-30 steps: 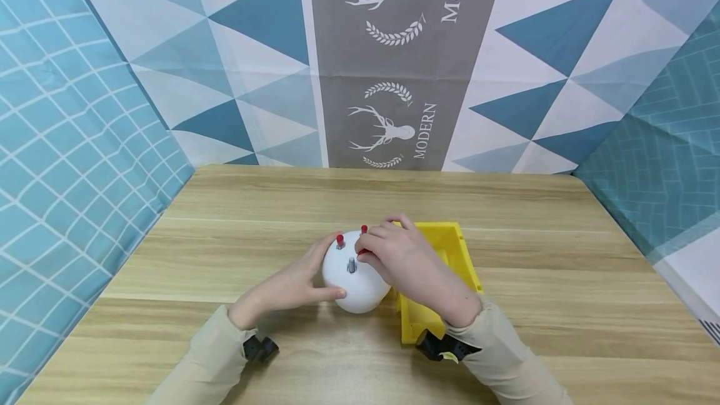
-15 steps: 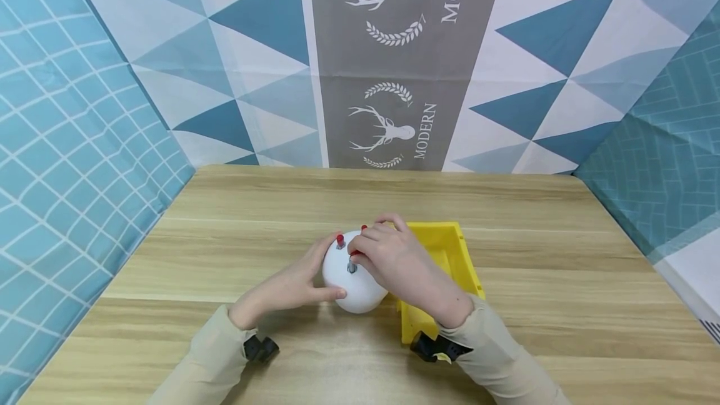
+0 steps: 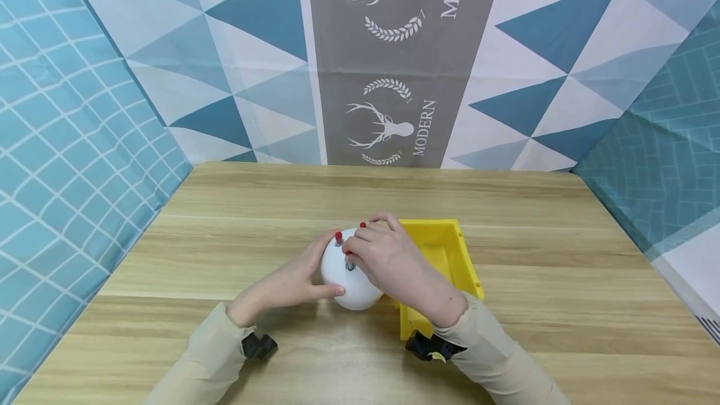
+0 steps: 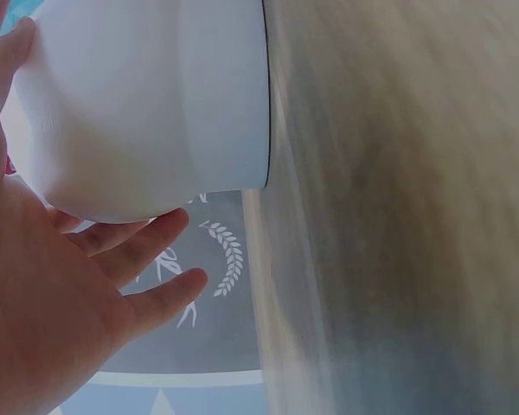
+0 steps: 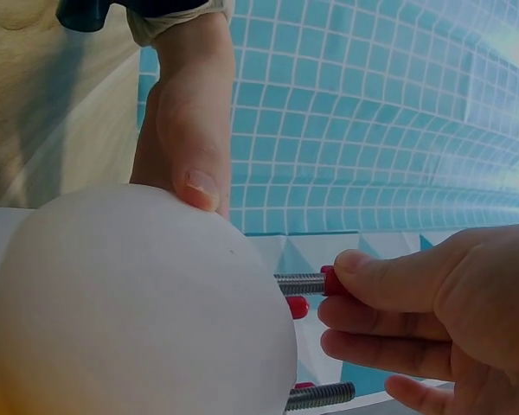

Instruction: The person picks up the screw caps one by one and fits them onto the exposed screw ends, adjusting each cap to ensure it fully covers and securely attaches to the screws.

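Note:
A white dome-topped body (image 3: 355, 295) stands on the table, with threaded bolts sticking out of its top. My left hand (image 3: 287, 288) grips its left side, thumb in front and fingers around the back; the left wrist view shows the fingers spread along the white wall (image 4: 130, 95). My right hand (image 5: 450, 303) pinches a red cap (image 5: 330, 281) at the end of a threaded bolt (image 5: 301, 284). Two more red caps, a left one (image 3: 339, 237) and a far one (image 3: 362, 225), sit on top. Another bolt (image 5: 322, 396) shows bare thread in the right wrist view.
A yellow tray (image 3: 470, 261) stands just right of the white body, partly under my right forearm. The wooden table (image 3: 270, 199) reaches back to a patterned cloth wall (image 3: 259, 99). Black wrist cameras, left (image 3: 260, 347) and right (image 3: 419, 345), hang below the sleeves.
My right hand has moved left with the red cap, from beside the near bolt onto its tip. The left hand and the white body have kept their place.

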### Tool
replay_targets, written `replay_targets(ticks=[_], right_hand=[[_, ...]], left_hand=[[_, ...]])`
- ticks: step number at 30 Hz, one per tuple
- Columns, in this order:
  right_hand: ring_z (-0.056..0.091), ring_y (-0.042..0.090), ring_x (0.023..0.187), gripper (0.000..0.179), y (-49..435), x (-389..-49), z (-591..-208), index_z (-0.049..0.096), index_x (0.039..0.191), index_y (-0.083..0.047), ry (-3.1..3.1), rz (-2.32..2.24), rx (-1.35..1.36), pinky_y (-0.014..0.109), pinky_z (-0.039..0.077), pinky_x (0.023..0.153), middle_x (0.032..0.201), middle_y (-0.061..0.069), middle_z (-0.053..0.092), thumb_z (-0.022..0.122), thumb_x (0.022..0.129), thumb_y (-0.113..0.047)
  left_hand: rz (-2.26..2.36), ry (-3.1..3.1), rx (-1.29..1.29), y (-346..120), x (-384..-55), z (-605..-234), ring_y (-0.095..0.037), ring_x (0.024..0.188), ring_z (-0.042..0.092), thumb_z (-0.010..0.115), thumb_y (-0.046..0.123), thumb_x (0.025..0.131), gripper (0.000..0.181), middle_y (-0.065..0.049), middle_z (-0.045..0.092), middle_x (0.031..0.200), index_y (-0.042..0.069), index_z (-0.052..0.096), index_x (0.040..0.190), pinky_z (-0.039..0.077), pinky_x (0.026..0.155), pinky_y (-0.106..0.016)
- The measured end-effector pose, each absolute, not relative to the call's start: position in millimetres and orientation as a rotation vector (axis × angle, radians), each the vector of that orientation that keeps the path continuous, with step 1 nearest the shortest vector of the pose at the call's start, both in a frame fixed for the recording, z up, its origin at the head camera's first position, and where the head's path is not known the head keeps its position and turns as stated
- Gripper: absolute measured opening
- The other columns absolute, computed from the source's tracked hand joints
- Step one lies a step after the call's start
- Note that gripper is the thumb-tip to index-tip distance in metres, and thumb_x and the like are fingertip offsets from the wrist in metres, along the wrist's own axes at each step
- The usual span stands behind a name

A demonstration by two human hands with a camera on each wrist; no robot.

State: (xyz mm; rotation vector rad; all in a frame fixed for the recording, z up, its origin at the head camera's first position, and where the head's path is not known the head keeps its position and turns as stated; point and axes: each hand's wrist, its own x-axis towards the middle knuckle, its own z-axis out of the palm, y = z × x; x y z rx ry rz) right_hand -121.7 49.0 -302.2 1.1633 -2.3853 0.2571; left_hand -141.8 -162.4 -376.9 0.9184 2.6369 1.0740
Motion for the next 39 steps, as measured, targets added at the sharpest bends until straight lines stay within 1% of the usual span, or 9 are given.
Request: replay_targets(ticks=[14,25,32,39], right_hand=[[0.06,0.014,0.084,0.006,46.5,-120.7,-304.2,0.069,0.086,-0.017,-2.356,0.243,1.175,0.032,0.037,0.093,0.083,-0.005,0.067,0.069,0.081,-0.02],[0.06,0.012,0.078,0.005,44.9,-119.7,-304.8,0.069,0.084,-0.017,-2.381,0.245,1.166,0.031,0.037,0.088,0.082,-0.005,0.068,0.07,0.08,-0.021],[0.059,0.013,0.081,0.005,43.9,-119.9,-305.5,0.068,0.083,-0.017,-2.441,0.265,1.161,0.031,0.037,0.087,0.082,-0.006,0.067,0.068,0.082,-0.022],[0.059,0.014,0.084,0.007,42.8,-118.3,-307.2,0.067,0.082,-0.017,-2.43,0.261,1.125,0.034,0.037,0.088,0.082,-0.006,0.066,0.07,0.08,-0.023]], left_hand=[[1.082,2.64,0.933,-162.6,-141.8,-377.0,-0.017,0.124,0.037,0.065,0.053,0.076,0.096,-0.003,0.025,0.144,0.019,0.008,0.146,0.04,0.097,-0.04],[1.069,2.647,0.93,-162.2,-141.8,-377.1,-0.017,0.124,0.037,0.064,0.054,0.076,0.096,-0.003,0.025,0.144,0.018,0.009,0.146,0.039,0.098,-0.04],[1.081,2.639,0.927,-162.5,-141.6,-377.2,-0.016,0.124,0.036,0.064,0.054,0.076,0.095,-0.002,0.023,0.145,0.021,0.008,0.146,0.039,0.098,-0.039],[1.092,2.626,0.923,-162.3,-141.1,-377.0,-0.016,0.124,0.037,0.064,0.054,0.076,0.094,-0.002,0.024,0.144,0.023,0.008,0.145,0.04,0.097,-0.039]])
